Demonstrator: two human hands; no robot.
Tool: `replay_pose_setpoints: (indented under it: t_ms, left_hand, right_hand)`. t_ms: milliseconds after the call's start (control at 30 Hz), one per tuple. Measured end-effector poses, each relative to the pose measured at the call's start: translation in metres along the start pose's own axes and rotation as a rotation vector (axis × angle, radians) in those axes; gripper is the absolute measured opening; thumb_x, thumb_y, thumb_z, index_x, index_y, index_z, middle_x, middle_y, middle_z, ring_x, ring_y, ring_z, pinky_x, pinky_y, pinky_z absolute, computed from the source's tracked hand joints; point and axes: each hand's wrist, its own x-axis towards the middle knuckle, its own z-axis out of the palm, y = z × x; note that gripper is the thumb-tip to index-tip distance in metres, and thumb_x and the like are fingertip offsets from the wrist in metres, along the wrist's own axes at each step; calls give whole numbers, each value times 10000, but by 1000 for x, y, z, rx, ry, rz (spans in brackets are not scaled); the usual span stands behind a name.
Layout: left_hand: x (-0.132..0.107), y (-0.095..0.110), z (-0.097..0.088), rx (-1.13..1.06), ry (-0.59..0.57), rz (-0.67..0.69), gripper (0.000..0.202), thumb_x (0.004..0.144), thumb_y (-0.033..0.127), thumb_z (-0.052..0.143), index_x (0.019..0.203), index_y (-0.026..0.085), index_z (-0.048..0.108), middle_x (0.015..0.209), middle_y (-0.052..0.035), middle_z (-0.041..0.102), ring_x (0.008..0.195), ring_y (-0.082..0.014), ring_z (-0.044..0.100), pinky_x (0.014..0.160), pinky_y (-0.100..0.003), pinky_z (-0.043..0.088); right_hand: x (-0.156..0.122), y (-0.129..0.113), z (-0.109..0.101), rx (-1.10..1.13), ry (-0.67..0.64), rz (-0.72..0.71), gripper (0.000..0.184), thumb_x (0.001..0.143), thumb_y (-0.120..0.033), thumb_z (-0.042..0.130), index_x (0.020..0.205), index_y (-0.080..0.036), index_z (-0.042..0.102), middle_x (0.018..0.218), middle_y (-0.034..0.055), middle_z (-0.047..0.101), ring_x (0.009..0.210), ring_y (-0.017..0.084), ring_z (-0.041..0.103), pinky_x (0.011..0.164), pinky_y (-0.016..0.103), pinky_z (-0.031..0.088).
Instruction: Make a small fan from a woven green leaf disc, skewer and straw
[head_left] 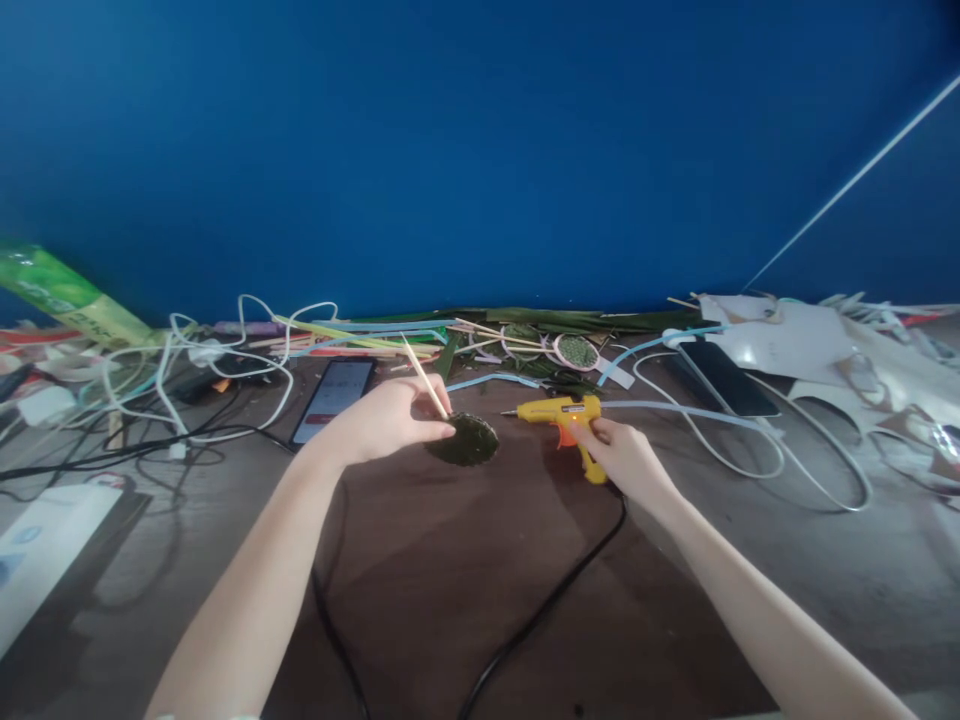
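Glue work at mid-table. Keep the nozzle of the yellow hot-glue gun [559,410] low and level, aimed at the spot where the thin pale wooden stick [424,378] meets the dark green round leafy disc [469,440]. Probably wise to steady the disc against the brown tabletop [450,560] and hold fingertips back from the tip. Mind the black power cord [547,600] trailing toward the body; leave it slack enough not to drag.

Left hand [390,420]: closed, thumb and fingers pinched on the stick's lower end, touching the disc's left edge. Stick tilted up and away to the left. Disc on or just above the table, cannot tell which; near the gun's nozzle, a small gap between.

Right hand [619,455]: wrapped shut round the gun's handle near the orange trigger; pressed or not, cannot tell. Gun pointing left.

Around: dark smartphone [334,398], screen lit, flat just behind the left hand. Tangle of white cables [225,370] to the left. Small round green pieces [576,351] and loose strips at the back, against the blue wall [480,150].
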Motion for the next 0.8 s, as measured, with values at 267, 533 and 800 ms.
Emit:
replay_pose_setpoints:
  t_ms: [267, 533, 800]
  left_hand:
    - [1, 7, 13, 10, -86, 23, 129, 699, 334, 605, 758, 227, 562, 795, 14, 633, 768, -187, 585, 649, -263, 407]
    - [2, 13, 34, 5, -155, 140, 64, 683, 259, 613, 706, 225, 564, 691, 47, 607, 651, -143, 562, 572, -225, 364]
    - [1, 17, 39, -10, -185, 158, 70, 694, 235, 595, 689, 204, 532, 698, 42, 597, 671, -138, 546, 604, -225, 359]
  right_hand:
    - [11, -27, -20, -641, -100, 1, 486, 802, -583, 337, 518, -205, 451, 630, 91, 606, 610, 241, 584, 481, 277, 298]
    - [72, -76, -4, -403, -40, -527, 224, 825, -276, 448, 699, -181, 607, 686, 45, 637, 629, 164, 564, 584, 260, 380]
    - [101, -116, 83, -394, -179, -914, 118, 783, -181, 565, 887, -178, 622, 922, 58, 626, 916, 188, 534, 806, 292, 390]
